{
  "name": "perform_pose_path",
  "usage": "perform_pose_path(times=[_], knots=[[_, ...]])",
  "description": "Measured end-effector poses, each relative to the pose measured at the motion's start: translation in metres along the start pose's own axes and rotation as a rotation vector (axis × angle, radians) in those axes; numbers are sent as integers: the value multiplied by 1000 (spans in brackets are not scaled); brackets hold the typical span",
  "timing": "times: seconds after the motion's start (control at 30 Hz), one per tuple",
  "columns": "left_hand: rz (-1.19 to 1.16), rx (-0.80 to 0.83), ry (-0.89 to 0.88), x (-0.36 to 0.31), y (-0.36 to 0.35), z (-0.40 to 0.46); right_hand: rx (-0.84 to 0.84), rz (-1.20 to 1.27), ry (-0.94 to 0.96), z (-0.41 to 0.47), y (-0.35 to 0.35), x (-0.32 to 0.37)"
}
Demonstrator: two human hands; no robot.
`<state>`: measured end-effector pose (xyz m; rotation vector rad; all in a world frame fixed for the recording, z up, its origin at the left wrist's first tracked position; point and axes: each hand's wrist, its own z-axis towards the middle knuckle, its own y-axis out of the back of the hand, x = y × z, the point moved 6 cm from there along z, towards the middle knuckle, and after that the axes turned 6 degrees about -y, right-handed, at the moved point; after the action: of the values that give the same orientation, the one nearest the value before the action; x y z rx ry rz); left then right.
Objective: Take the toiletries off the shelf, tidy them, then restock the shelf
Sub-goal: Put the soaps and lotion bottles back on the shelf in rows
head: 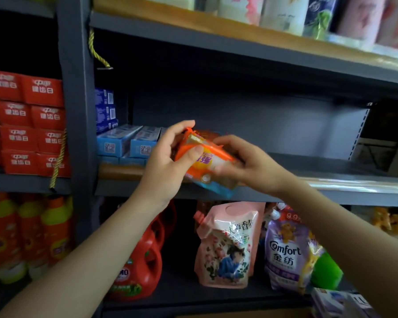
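Soap packet, orange, gripped by left hand and right hand above the middle shelf's front edge; blue boxes stacked left, bare shelf board extending right.

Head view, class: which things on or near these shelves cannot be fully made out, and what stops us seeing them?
- Orange packet: its label is partly covered by the left hand and right hand, and blurred.
- Top-shelf bottles: upper parts cut off by the frame's top edge.
- Blue boxes: small print too blurred to read.
- Box at bottom right: cut off by the frame's edge.
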<state>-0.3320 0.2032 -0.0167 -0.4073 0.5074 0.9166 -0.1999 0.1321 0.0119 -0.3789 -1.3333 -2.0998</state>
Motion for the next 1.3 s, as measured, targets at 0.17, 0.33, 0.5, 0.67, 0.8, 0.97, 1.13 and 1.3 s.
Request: perform_pose_path(times=[0.17, 0.33, 0.5, 0.67, 0.8, 0.97, 1.13, 1.3], knots=[[646, 174, -170, -1, -17, 7, -206, -319, -13, 6, 35, -3], [1301, 529, -212, 27, -18, -9, -262, -490, -113, 17, 55, -43], [1278, 535, -202, 25, -17, -10, -232, -498, -119, 39, 51, -51], [1257, 534, -214, 23, -13, -11, -85, -585, -184, 45, 30, -64], [1314, 572, -235, 29, -13, -15, -156, -663, -281, 38, 25, -79], [1370, 559, -295, 32, -15, -21, -156, -800, -275, 34, 18, -77], [1357, 600, -276, 32, -14, -21, -63, -662, -321, 31, 14, -74], [1258, 513, -511, 14, -31, -44, -414, -748, -56, -27, 23, -55]])
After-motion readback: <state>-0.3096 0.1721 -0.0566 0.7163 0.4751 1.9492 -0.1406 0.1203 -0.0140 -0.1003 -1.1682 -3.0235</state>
